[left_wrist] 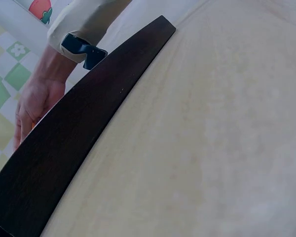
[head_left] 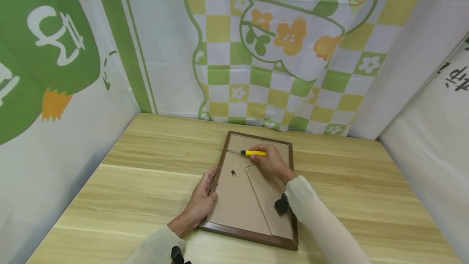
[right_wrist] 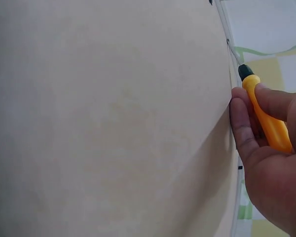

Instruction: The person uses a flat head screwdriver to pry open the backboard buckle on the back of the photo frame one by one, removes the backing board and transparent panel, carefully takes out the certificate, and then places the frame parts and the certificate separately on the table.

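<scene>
A brown picture frame (head_left: 253, 233) lies on the table with its beige backing board (head_left: 234, 203) facing up. My right hand (head_left: 271, 160) pinches a screwdriver with a yellow handle (head_left: 256, 153) and black collar, also seen in the right wrist view as a yellow screwdriver (right_wrist: 269, 118). Its thin shaft points left, the tip at a small dark tab (head_left: 227, 150) by the frame's upper left inner edge. My left hand (head_left: 201, 199) grips the left side of the frame, thumb on the rim. In the left wrist view, the frame's dark side (left_wrist: 84, 118) hides most of the right hand (left_wrist: 39, 98).
A folded easel stand (head_left: 269, 199) lies on the backing board, and a small black hanging ring (head_left: 233, 172) is fixed left of it. The wood-grain table (head_left: 146, 174) reaches back to a patterned curtain (head_left: 256, 72). White printed cloth hangs at both sides.
</scene>
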The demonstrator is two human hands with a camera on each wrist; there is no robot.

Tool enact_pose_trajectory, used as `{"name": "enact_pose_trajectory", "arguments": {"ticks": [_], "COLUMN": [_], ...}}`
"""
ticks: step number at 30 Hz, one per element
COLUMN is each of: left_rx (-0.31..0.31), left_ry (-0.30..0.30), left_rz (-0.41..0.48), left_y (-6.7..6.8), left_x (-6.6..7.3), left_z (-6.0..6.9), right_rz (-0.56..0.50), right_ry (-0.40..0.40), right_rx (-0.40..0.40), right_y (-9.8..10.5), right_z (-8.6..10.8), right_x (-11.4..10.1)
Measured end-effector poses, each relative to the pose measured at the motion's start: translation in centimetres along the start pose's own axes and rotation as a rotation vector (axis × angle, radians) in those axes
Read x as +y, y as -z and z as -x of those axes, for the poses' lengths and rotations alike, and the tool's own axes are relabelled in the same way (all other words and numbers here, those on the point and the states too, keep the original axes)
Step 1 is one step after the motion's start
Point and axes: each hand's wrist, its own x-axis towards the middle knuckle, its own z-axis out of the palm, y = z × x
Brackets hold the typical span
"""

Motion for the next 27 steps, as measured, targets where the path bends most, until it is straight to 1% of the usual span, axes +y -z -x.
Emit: {"name": "enact_pose_trajectory", "arguments": {"ticks": [5, 8, 11, 13, 15, 17, 19, 23, 25, 27], "left_rx": [-0.011, -0.032, -0.047, -0.053, -0.058, -0.061, -0.06, -0.045, -0.047, -0.05], "left_ry": [-0.006, -0.007, -0.007, -0.01, -0.013, -0.017, -0.021, -0.025, -0.035, -0.043], "left_rz": [-0.014, -0.013, -0.003, -0.003, -0.006, -0.014, -0.024, -0.031, -0.026, -0.022], "left_y": [0.2, 0.4, 0.5, 0.6, 0.6, 0.6, 0.7, 0.8, 0.7, 0.6], "left_x": [0.1, 0.0, -0.1, -0.1, -0.2, -0.2, -0.2, -0.2, -0.2, -0.2], "left_z": [-0.2, -0.2, -0.3, -0.3, -0.4, -0.4, -0.3, -0.2, -0.3, -0.4], "right_rz": [-0.025, -0.041, -0.047, -0.022, 0.038, 0.132, 0.257, 0.488, 0.567, 0.594], "right_ry": [0.001, 0.001, 0.002, 0.032, 0.074, 0.128, 0.18, 0.273, 0.296, 0.288], "right_rx": [-0.018, -0.024, -0.024, -0.024, -0.019, -0.017, -0.015, -0.048, -0.055, -0.053], "right_y": [0.1, 0.1, 0.0, 0.0, 0.0, 0.0, -0.2, -1.2, -1.7, -1.9], "right_z": [-0.3, -0.4, -0.5, -0.5, -0.5, -0.5, -0.7, -0.8, -0.8, -0.8], "right_x": [0.5, 0.7, 0.5, 0.0, -1.1, -2.7, -4.6, -8.5, -9.8, -10.2]}}
